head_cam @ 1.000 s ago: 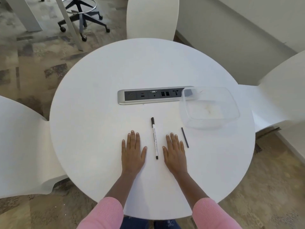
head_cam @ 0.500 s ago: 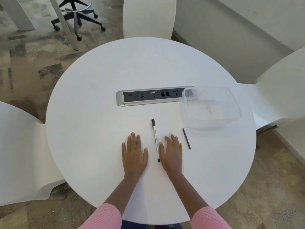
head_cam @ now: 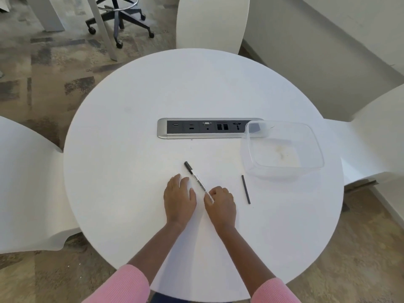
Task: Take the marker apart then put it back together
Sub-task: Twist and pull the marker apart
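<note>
Marker in grip of right hand

You are pinching the marker by its near end in your right hand. Its slim white barrel, carrying print and a black cap, is slanting in front of the socket panel, cap end nearest the panel. A thin black rod is lying flat before the panel's right end, well apart from the marker.

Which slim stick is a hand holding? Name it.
The white marker with the black cap, pinched by the right hand; the black rod lies untouched.
</note>
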A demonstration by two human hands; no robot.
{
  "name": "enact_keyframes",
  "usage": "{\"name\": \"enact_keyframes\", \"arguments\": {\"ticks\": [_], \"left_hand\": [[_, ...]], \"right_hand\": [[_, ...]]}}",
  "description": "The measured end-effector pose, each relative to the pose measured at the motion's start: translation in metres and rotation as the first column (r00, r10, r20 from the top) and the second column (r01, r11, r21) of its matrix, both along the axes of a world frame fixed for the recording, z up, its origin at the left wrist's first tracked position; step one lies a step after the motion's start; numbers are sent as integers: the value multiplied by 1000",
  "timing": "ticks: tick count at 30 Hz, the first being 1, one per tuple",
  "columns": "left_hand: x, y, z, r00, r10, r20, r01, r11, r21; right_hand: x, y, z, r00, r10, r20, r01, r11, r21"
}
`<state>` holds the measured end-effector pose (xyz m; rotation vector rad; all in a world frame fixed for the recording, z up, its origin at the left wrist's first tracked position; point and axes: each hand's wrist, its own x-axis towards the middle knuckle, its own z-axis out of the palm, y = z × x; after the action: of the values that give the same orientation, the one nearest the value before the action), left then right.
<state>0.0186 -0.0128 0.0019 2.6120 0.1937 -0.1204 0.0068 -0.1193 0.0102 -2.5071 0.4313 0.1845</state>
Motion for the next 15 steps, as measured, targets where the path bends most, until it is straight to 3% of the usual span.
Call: {"name": "enact_keyframes", "arguments": {"ticks": [3,6,8,11,15], "left_hand": [[4,-6,7,999,34,22,-30,988,-154],[9,-15,14,986,162,-48,-168,902,-398],[13,-20,22,950,206,-233,-307,739,-599],[11,-23,33,896,67,-440,-432,370,-823],[2,-21,35,892,-79,-445,-426,181,-886]], "right_hand": [[4,-12,8,989,-104,-103,131,945,300],[6,-24,16,978,-146,-151,200,865,461],[7,-31,23,979,-135,-153,198,811,551],[5,-41,35,988,-46,-145,128,769,626],[1,-49,49,990,43,-132,55,751,658]]}}
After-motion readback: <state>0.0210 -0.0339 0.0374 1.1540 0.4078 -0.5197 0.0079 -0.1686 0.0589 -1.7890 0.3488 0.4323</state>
